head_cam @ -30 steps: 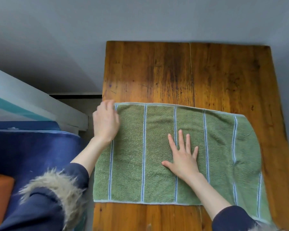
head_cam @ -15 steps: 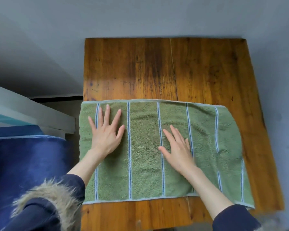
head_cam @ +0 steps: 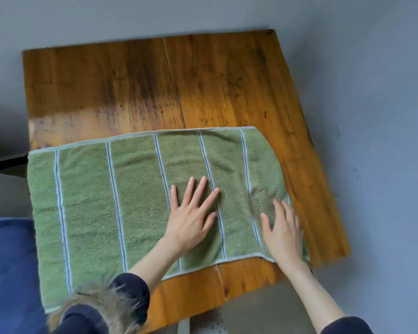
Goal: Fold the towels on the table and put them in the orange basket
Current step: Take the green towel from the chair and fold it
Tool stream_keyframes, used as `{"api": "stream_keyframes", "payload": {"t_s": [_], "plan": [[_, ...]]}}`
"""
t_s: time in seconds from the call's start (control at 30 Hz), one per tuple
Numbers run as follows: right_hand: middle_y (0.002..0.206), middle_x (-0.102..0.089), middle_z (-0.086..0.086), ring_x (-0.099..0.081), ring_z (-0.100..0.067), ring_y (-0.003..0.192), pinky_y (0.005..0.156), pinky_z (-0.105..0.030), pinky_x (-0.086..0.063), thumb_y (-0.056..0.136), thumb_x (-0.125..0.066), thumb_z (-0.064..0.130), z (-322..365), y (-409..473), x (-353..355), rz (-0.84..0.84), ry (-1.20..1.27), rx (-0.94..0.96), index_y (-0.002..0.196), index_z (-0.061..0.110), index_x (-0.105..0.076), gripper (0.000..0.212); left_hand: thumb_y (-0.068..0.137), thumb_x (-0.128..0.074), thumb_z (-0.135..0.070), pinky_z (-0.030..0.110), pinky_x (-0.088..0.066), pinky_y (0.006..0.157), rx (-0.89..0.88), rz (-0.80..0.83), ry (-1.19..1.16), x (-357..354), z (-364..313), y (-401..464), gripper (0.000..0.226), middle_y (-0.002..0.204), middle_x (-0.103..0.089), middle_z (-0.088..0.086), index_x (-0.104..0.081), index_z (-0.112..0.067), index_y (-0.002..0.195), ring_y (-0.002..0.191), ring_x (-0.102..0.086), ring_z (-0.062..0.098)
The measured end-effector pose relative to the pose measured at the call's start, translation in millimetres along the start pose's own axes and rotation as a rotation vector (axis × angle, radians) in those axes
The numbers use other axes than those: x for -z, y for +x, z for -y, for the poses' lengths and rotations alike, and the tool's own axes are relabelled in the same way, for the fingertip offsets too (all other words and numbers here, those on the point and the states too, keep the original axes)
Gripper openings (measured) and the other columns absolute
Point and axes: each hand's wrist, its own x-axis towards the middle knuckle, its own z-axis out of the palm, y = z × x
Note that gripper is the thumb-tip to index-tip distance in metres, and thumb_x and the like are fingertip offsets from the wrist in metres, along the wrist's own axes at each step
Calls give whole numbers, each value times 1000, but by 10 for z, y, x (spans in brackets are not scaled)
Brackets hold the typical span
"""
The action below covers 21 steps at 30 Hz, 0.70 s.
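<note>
We note a green towel with pale stripes, spread flat along the tabletop's near edge, left hand fingers splayed flat mid-towel, right hand flat at its right edge, blue fabric off the left edge.

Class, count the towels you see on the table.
1: a green towel spread flat across the table's near half, under both hands. Others may lie out of view.
</note>
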Motion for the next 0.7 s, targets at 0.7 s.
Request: {"api": "stream_keyframes", "payload": {"t_s": [0.7], "plan": [[137,-47,-4,-47,-24,121,100,-38,-42,99,-39,24,233,-266,-80,330,200,469,136,13,-44,39,92,-37,-33,42,-20,104,176,-411,-461,332,-294,259,39,126,-55,7,-53,-11,120,122,-46,24]]}}
